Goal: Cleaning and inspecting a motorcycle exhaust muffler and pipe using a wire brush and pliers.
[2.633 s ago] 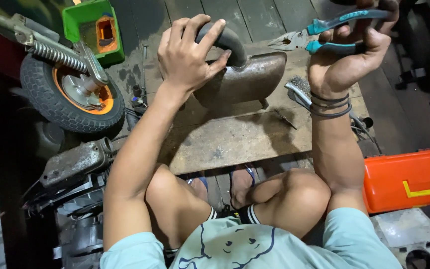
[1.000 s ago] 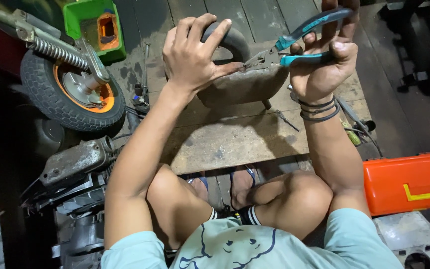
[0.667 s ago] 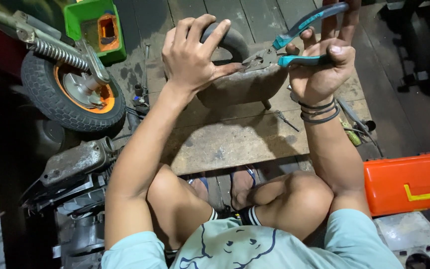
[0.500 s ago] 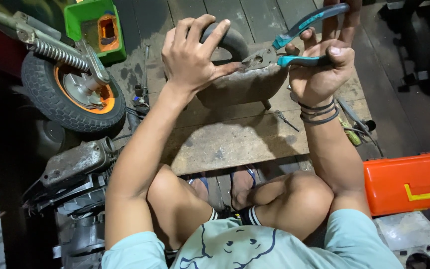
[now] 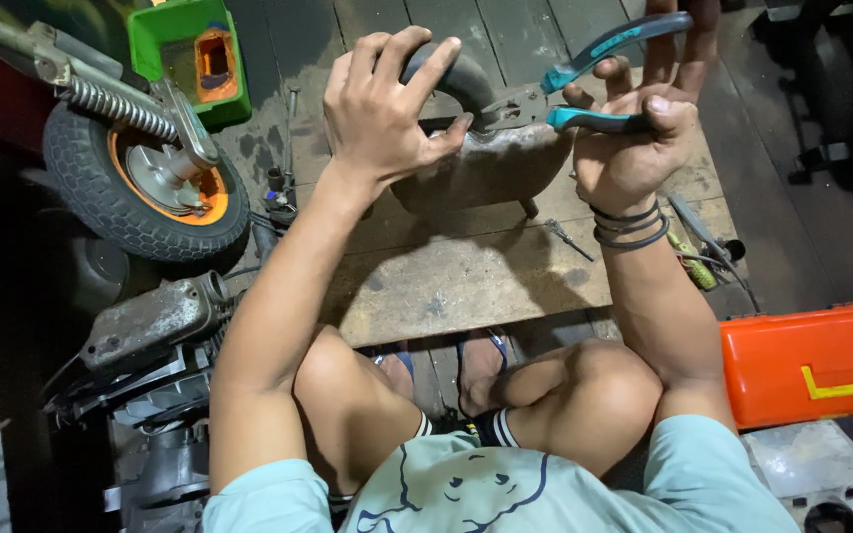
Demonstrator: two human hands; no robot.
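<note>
A worn wooden board [image 5: 466, 286] on the plank floor [image 5: 535, 25] carries a dented metal part [image 5: 486, 173].

Bright light from above, sharp focus mid-frame, arm shadows on the board [image 5: 466, 286], dark murky edges.

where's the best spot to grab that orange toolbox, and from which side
Judging by its pose, take the orange toolbox by the yellow handle on its front face, coming from above on the side nearest the person. The box lies flat beside the right knee with that handle facing up and nothing covering it. Its smooth, broad lid offers no other hold.
</note>
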